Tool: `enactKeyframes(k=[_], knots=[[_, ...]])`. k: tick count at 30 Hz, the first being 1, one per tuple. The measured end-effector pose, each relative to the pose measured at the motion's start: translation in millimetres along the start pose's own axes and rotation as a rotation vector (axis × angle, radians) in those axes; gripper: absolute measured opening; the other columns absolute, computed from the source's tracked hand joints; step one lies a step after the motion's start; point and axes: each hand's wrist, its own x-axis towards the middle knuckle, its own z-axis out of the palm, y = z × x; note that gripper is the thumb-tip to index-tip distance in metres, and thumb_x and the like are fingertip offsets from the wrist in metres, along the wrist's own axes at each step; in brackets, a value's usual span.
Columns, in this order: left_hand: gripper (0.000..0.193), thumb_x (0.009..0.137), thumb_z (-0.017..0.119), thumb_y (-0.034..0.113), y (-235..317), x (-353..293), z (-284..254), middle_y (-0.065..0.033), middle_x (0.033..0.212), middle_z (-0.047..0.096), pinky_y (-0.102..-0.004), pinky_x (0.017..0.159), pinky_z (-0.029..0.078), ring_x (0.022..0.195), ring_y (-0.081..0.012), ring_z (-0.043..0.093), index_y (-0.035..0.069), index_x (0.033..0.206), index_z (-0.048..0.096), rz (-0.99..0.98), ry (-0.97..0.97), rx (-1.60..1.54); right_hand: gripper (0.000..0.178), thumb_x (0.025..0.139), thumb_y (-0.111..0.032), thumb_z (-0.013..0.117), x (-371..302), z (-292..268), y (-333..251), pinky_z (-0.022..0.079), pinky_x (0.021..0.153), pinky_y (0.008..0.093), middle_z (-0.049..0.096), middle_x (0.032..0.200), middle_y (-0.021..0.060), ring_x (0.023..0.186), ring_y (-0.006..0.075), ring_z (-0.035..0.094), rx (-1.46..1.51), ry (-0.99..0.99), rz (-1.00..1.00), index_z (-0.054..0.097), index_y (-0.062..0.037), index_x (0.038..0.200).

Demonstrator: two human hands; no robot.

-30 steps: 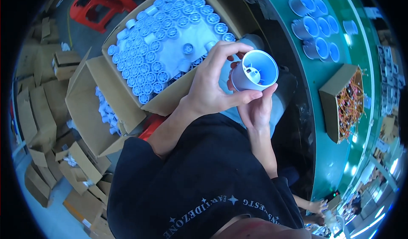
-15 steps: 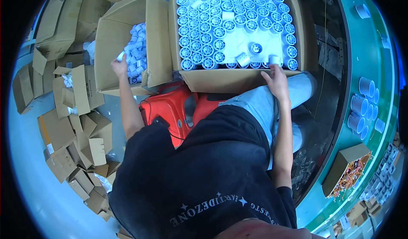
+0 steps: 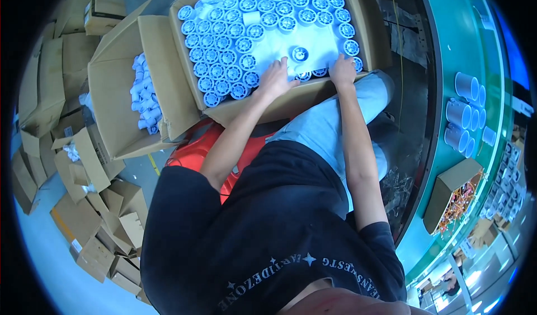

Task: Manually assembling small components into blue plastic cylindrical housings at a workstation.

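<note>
Black shirt — pale printed lettering

Red plastic stool, cardboard boxes heaped at left, green workbench at right

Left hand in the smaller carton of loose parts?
No, the left hand is at the larger carton holding rows of round parts.

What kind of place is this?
It's probably a factory or workshop. There's a big cardboard box with rows of matching round plastic parts, and a green worktop holding plastic cups and a small carton of orange wires.
</note>
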Motion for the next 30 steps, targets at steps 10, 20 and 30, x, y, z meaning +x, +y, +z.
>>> enactKeyframes(k=[10, 20, 30], knots=[[0.073, 0.069, 0.077, 0.018, -25.2, 36.0, 40.5, -0.0239, 0.123, 0.047, -0.0437, 0.093, 0.046, 0.113, -0.0380, 0.051, 0.005, 0.131, 0.039, 0.094, 0.243, -0.168, 0.062, 0.069, -0.012, 0.081, -82.2, -97.8, 0.0, 0.049, 0.091, 0.0370, 0.053, 0.107, 0.0143, 0.103, 0.0258, 0.057, 1.105, 0.151, -0.031, 0.050, -0.0026, 0.122], [0.046, 0.074, 0.074, 0.017, -10.3, 60.8, 32.8, -0.0161, 0.110, 0.057, -0.0396, 0.091, 0.047, 0.105, -0.0357, 0.056, 0.006, 0.115, 0.055, 0.142, 0.261, -0.164, 0.064, 0.070, -0.012, 0.081, -148.0, -140.8, 23.8, 0.045, 0.096, 0.0356, 0.056, 0.115, 0.0137, 0.110, 0.0242, 0.055, 1.318, 0.098, 0.037, 0.047, -0.0002, 0.124], [0.045, 0.094, 0.045, 0.037, 137.2, -39.3, -70.8, -0.0151, 0.107, 0.058, -0.0416, 0.080, 0.046, 0.095, -0.0287, 0.057, 0.000, 0.119, 0.049, 0.099, -0.639, -2.185, 0.070, 0.068, 0.000, 0.081, -191.4, -224.5, 59.9, 0.040, 0.100, 0.0345, 0.052, 0.121, 0.0122, 0.114, 0.0224, 0.053, 1.236, 0.562, -0.019, 0.044, -0.0004, 0.127]])
